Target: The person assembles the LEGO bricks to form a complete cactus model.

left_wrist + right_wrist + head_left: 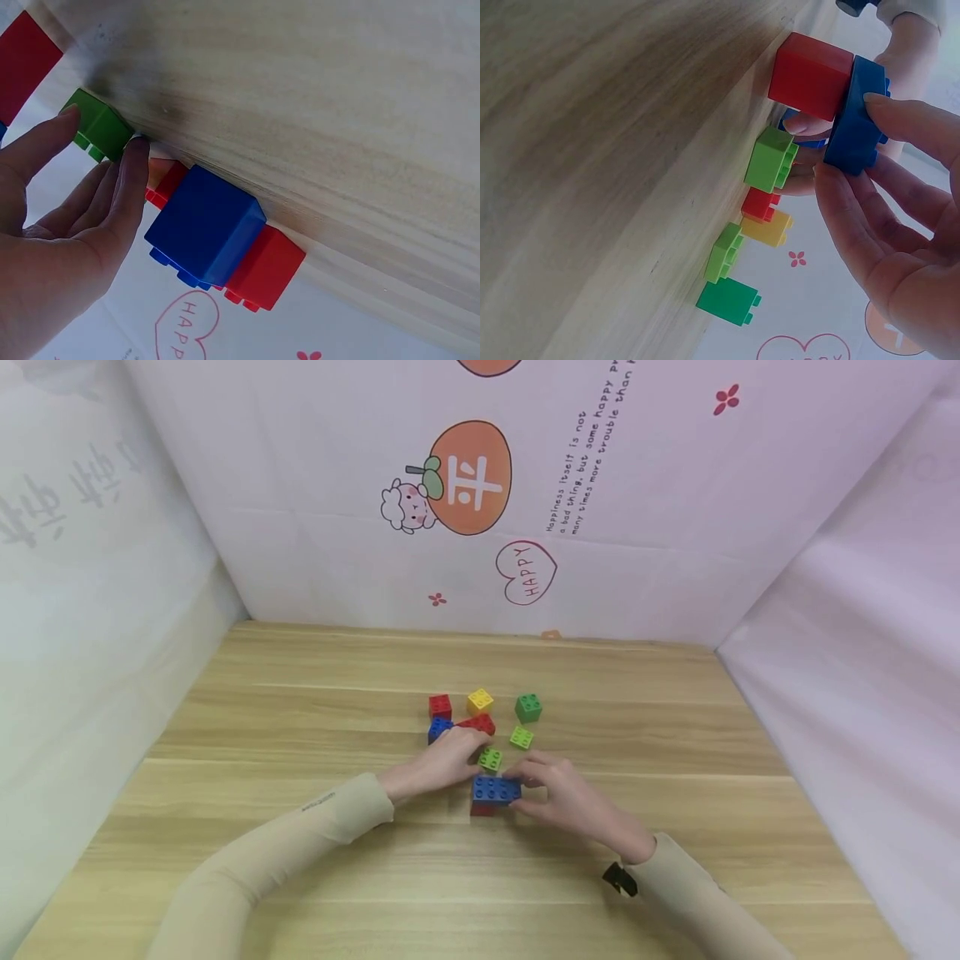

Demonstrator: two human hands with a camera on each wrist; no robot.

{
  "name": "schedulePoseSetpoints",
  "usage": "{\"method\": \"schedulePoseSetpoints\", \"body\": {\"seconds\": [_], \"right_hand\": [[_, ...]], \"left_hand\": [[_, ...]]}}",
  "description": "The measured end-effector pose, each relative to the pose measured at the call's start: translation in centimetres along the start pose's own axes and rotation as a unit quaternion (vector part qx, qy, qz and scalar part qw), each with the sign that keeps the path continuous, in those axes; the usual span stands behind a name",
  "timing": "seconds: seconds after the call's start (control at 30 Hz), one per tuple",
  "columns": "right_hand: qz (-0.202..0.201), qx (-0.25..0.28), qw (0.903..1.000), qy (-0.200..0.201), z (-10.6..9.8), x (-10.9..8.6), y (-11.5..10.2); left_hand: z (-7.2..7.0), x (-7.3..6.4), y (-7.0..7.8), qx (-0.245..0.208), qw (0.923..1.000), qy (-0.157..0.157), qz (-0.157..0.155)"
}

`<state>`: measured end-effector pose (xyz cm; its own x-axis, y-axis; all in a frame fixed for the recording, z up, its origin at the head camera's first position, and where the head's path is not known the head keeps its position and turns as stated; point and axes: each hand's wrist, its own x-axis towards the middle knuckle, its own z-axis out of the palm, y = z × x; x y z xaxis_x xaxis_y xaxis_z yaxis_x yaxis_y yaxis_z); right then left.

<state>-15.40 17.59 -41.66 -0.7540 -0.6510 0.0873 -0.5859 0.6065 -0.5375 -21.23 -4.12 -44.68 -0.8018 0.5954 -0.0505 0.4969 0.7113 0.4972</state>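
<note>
My right hand (566,797) grips the right end of a long blue brick (491,789), thumb on one side and fingers on the other. A red brick (810,75) sits under that blue brick's left part, and the right end overhangs. Thumb and index finger of my left hand (82,202) pinch a light green brick (101,124) at opposite sides, just behind the blue-and-red stack. Beside the left hand's fingers stand a second blue brick (206,225) and a red sloped-looking piece (480,722), partly hidden in the head view.
Farther back on the wooden table (300,693) are a red brick (440,706), a yellow brick (480,701) and a dark green brick (528,707). Another light green brick (522,737) lies nearer. White printed cloth (337,568) hangs behind and at both sides.
</note>
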Motion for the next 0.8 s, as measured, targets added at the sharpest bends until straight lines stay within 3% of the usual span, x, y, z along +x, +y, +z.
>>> {"method": "schedulePoseSetpoints", "body": {"seconds": [0.27, 0.6, 0.8], "right_hand": [[-0.008, -0.002, 1.0, 0.005, 0.1, 0.0, -0.1], [-0.01, -0.003, 0.9999, 0.006, 0.2, -0.1, 0.0], [-0.002, -0.003, 1.0, 0.006, 0.1, -0.1, 0.0]], "left_hand": [[0.0, 0.0, -0.2, 0.008, 0.9999, 0.003, 0.013], [-0.4, -0.7, -0.1, -0.026, 0.9992, 0.019, 0.023], [-1.3, -1.3, 0.3, -0.049, 0.9981, 0.035, 0.013]]}}
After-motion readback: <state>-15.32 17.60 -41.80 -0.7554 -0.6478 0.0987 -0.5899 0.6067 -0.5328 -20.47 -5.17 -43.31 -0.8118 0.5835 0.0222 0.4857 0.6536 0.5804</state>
